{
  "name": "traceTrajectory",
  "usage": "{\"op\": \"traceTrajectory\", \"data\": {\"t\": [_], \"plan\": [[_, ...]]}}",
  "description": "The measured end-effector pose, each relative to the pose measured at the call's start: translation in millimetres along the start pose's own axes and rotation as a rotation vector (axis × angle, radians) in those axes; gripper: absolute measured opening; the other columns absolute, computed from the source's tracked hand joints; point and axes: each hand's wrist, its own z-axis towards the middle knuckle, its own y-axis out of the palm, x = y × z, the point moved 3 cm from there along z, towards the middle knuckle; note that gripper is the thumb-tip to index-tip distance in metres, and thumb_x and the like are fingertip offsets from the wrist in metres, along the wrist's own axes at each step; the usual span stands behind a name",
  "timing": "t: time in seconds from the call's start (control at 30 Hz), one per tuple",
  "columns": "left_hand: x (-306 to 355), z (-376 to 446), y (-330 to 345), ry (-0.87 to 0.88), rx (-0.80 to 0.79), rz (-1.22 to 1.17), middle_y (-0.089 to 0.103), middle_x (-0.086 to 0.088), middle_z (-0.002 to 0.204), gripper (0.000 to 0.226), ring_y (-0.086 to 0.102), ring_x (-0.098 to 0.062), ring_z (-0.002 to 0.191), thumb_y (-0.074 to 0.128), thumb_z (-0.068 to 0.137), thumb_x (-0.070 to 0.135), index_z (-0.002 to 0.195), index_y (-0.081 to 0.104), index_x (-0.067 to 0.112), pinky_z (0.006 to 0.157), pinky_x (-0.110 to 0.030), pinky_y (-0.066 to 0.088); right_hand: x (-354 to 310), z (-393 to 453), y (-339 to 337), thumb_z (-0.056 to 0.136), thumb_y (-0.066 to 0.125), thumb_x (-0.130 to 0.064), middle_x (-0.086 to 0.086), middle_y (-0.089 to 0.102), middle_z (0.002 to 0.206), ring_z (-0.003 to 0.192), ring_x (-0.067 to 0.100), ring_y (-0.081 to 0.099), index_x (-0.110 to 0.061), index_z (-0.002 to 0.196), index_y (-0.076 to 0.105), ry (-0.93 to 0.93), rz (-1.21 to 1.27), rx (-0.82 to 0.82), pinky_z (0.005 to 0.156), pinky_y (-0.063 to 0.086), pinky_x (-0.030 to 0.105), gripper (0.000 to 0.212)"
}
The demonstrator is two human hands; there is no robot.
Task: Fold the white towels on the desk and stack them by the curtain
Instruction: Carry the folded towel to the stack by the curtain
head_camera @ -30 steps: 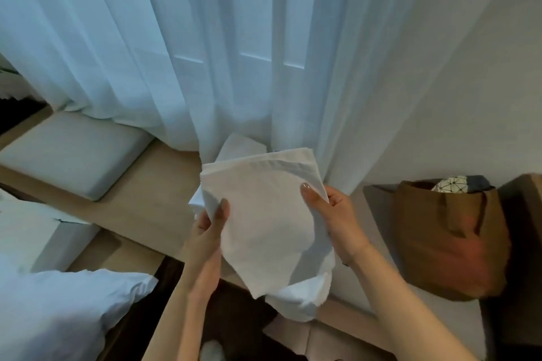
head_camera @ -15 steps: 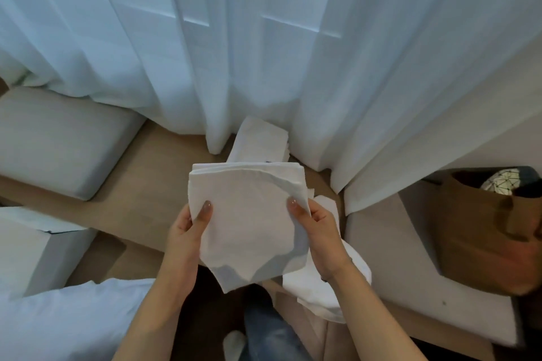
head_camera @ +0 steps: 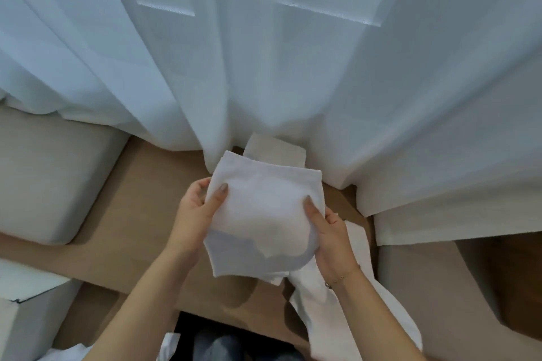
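You hold a folded towel [head_camera: 261, 214] in both hands above the wooden worktop [head_camera: 140, 214], just in front of the curtain [head_camera: 264, 53]. Your left hand [head_camera: 195, 215] takes the towel's left edge: the thumb lies on top of the cloth, and the fingers curl under it, so that grip is closed on the towel. Your right hand [head_camera: 328, 234] takes the right edge the same way, thumb on top near the middle of the cloth and fingers wrapped beneath; that grip is also closed on the towel. The towel is roughly square, its far edge level and its near part sagging in layers below your thumbs.

Beyond it, at the foot of the curtain, lies a second folded towel [head_camera: 275, 151], flat on the worktop and partly hidden by the one you hold. Whether the two touch cannot be told from here. An unfolded white cloth [head_camera: 337, 311] trails under your right wrist and runs down over the near edge of the worktop.

A grey cushion [head_camera: 50, 182] sits on the worktop to the left, its far edge under the curtain hem. Another grey cushion [head_camera: 425, 287] sits to the right. A thin bracelet [head_camera: 334, 281] shows on your right wrist.
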Motion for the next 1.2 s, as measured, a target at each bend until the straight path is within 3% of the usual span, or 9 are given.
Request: {"op": "traceTrajectory", "data": {"t": [0.23, 0.4, 0.6, 0.73, 0.83, 0.93, 1.03, 1.1, 1.2], "plan": [[-36, 169, 30, -0.055, -0.135, 0.124, 0.070, -0.009, 0.113, 0.030, 0.070, -0.024, 0.094, 0.061, 0.095, 0.030, 0.121, 0.053, 0.016, 0.076, -0.038, 0.057, 12, 157, 3, 0.089, 0.064, -0.026, 0.012, 0.071, 0.111, 0.098, 0.026, 0.070, -0.004, 0.120, 0.063, -0.029, 0.017, 0.114, 0.082, 0.058, 0.036, 0.039], [-83, 243, 43, -0.044, -0.153, 0.202, 0.066, -0.003, 0.108, 0.018, 0.067, -0.016, 0.087, 0.054, 0.099, 0.032, 0.116, 0.052, 0.025, 0.060, -0.020, 0.052, 48, 242, -7, 0.087, 0.066, -0.030, 0.009, 0.071, 0.114, 0.104, 0.027, 0.068, -0.011, 0.121, 0.063, -0.014, -0.003, 0.127, 0.096, 0.052, 0.048, 0.039], [-114, 292, 51, 0.008, -0.100, 0.243, 0.065, -0.008, 0.114, 0.007, 0.065, -0.027, 0.102, 0.056, 0.098, 0.031, 0.103, 0.053, 0.027, 0.088, -0.046, 0.054, 58, 287, -11, 0.095, 0.060, -0.024, 0.005, 0.071, 0.115, 0.105, 0.022, 0.067, -0.017, 0.115, 0.064, -0.096, -0.035, 0.171, 0.094, 0.053, 0.040, 0.022], [-116, 294, 54, -0.024, -0.034, 0.234, 0.062, 0.002, 0.106, 0.022, 0.063, -0.011, 0.092, 0.057, 0.097, 0.034, 0.112, 0.050, 0.019, 0.075, -0.027, 0.052, 59, 290, -11, 0.092, 0.064, -0.026, 0.005, 0.072, 0.109, 0.102, 0.022, 0.068, -0.021, 0.103, 0.067, -0.060, -0.040, 0.234, 0.091, 0.055, 0.038, 0.012], [-116, 283, 37, -0.075, -0.031, 0.244, 0.062, 0.007, 0.102, 0.034, 0.062, -0.006, 0.089, 0.058, 0.094, 0.044, 0.114, 0.052, 0.018, 0.070, -0.020, 0.047, 59, 278, -14, 0.087, 0.067, -0.040, -0.003, 0.074, 0.102, 0.097, 0.016, 0.069, -0.024, 0.105, 0.067, 0.029, -0.021, 0.189, 0.089, 0.053, 0.032, 0.024], [-127, 250, 5, -0.206, -0.102, 0.221, 0.068, 0.006, 0.094, 0.055, 0.067, -0.008, 0.081, 0.056, 0.091, 0.056, 0.121, 0.055, 0.010, 0.068, -0.026, 0.050, 66, 251, -22, 0.081, 0.065, -0.047, -0.004, 0.073, 0.108, 0.100, 0.011, 0.068, -0.020, 0.116, 0.065, 0.083, -0.133, 0.070, 0.089, 0.051, 0.026, 0.045], [-148, 195, -29, -0.305, -0.121, 0.234, 0.070, 0.004, 0.115, 0.077, 0.069, -0.014, 0.101, 0.070, 0.071, 0.069, 0.130, 0.052, 0.023, 0.088, -0.041, 0.055, 87, 217, -38, 0.092, 0.061, -0.032, 0.001, 0.070, 0.112, 0.100, 0.014, 0.067, -0.013, 0.123, 0.061, 0.105, -0.222, 0.078, 0.085, 0.053, 0.026, 0.036], [-164, 157, -43, -0.365, -0.104, 0.267, 0.070, 0.006, 0.114, 0.075, 0.069, -0.014, 0.101, 0.078, 0.066, 0.061, 0.127, 0.052, 0.027, 0.090, -0.044, 0.055, 109, 194, -47, 0.093, 0.062, -0.025, 0.005, 0.067, 0.117, 0.105, 0.020, 0.065, -0.015, 0.127, 0.057, 0.146, -0.239, 0.085, 0.085, 0.053, 0.031, 0.036], [-180, 113, -48, -0.391, -0.076, 0.291, 0.068, 0.005, 0.112, 0.046, 0.067, -0.013, 0.100, 0.074, 0.083, 0.037, 0.122, 0.053, 0.026, 0.076, -0.032, 0.054, 145, 162, -51, 0.089, 0.066, -0.019, 0.007, 0.068, 0.116, 0.103, 0.019, 0.066, -0.012, 0.122, 0.059, 0.231, -0.250, 0.068, 0.081, 0.054, 0.026, 0.034]]}}
